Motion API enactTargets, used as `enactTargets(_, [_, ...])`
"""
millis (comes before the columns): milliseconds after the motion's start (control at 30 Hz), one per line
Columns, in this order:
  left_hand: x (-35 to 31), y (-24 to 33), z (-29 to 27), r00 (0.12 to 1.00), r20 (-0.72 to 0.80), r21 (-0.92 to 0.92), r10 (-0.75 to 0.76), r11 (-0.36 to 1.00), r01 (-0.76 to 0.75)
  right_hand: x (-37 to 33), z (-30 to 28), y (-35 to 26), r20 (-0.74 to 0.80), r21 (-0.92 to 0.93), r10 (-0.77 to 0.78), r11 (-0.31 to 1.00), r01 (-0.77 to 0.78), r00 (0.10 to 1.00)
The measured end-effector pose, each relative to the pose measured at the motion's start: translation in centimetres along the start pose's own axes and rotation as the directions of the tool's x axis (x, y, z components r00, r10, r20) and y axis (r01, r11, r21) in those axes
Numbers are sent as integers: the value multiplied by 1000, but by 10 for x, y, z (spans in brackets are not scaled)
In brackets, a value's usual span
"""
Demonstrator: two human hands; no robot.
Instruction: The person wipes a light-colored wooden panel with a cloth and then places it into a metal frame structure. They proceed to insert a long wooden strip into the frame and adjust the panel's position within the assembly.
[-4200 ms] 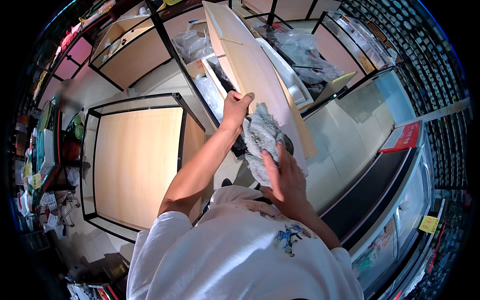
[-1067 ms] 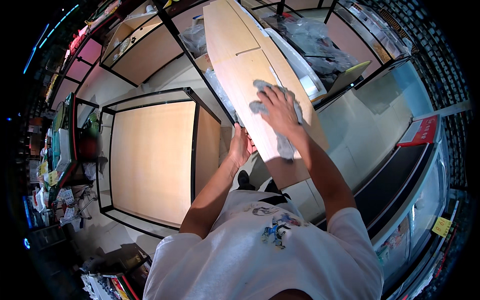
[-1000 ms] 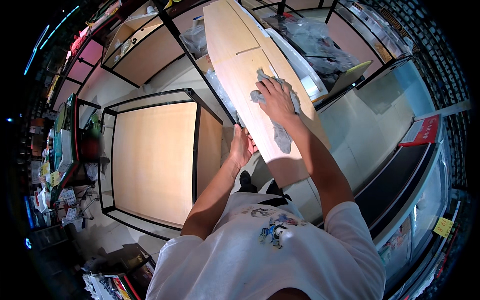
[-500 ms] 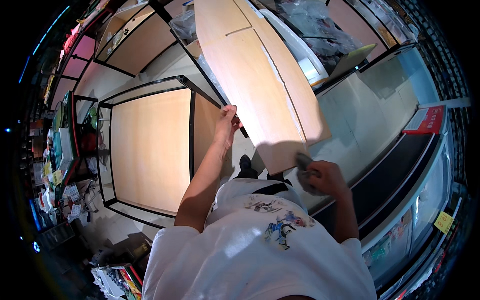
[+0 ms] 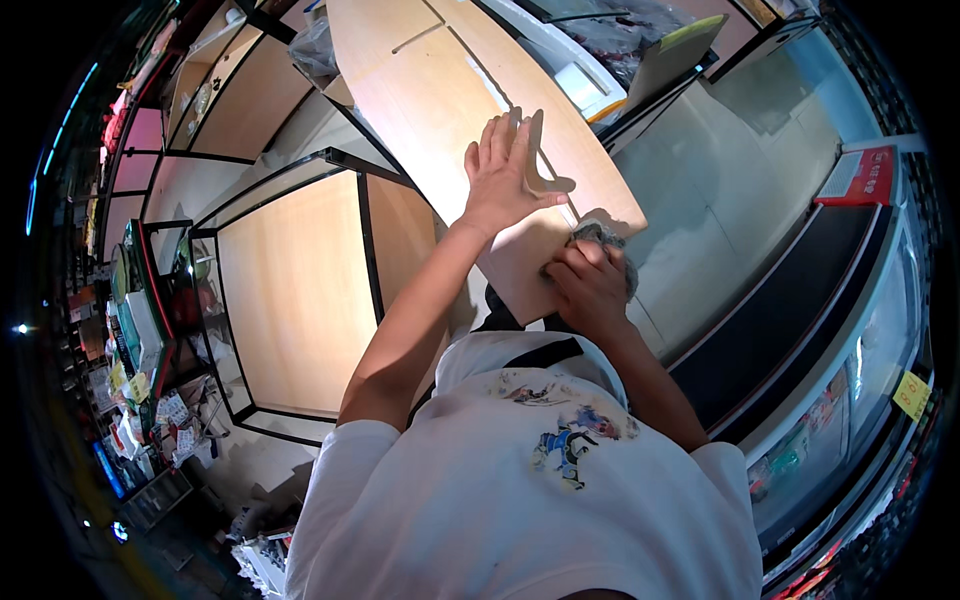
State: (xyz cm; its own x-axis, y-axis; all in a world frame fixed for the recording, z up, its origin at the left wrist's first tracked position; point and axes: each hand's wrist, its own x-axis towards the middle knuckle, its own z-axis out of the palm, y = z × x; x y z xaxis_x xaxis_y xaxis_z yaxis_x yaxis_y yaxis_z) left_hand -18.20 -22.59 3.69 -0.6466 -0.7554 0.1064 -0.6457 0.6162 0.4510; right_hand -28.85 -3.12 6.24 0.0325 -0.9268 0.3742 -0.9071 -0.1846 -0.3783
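A long light-wood board (image 5: 410,110) stretches away from my body, with a dark seam and a ragged whitish strip along it. My left hand (image 5: 495,180) is spread with fingers apart over the board's near part, its shadow falling beside it; whether the palm presses on the wood I cannot tell. My right hand (image 5: 590,285) is closed around a crumpled grey cloth (image 5: 605,237) at the board's near right corner. The cloth appears to touch the wood there.
A black-framed wooden unit (image 5: 295,280) stands at the left. Behind the board, a white tray-like piece (image 5: 585,90) lies beside clear plastic wrapping (image 5: 630,45). A long glass-fronted case (image 5: 850,400) with a dark top is on the right, a red box (image 5: 865,175) at its far end.
My left hand has let go of the board's left edge and moved onto its face, fingers spreading. My right hand has brought the grey cloth left and up onto the near corner.
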Motion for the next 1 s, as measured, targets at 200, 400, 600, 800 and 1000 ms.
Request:
enactTargets(200, [24, -13, 8, 968, -223, -10, -115, 993, 116, -18, -11, 6, -21, 82, 89, 993, -87, 996])
enactTargets(400, [59, -22, 6, 896, -310, -61, -319, 947, 316, -8, -12, -2, 37, -26, 177, 984, -176, 983])
enactTargets(600, [35, -16, 7, 959, -284, 89, -28, 995, 55, -10, -9, -3, 64, -56, 211, 977, -208, 975])
enactTargets(800, [53, -38, -17, 965, -71, 207, 254, 950, -235, -9, -6, -3, 58, -85, 208, 975, -203, 976])
enactTargets(1000, [94, -55, -28, 959, 148, -56, 240, 971, -234, -11, 0, -2, 36, -99, 211, 973, -207, 977])
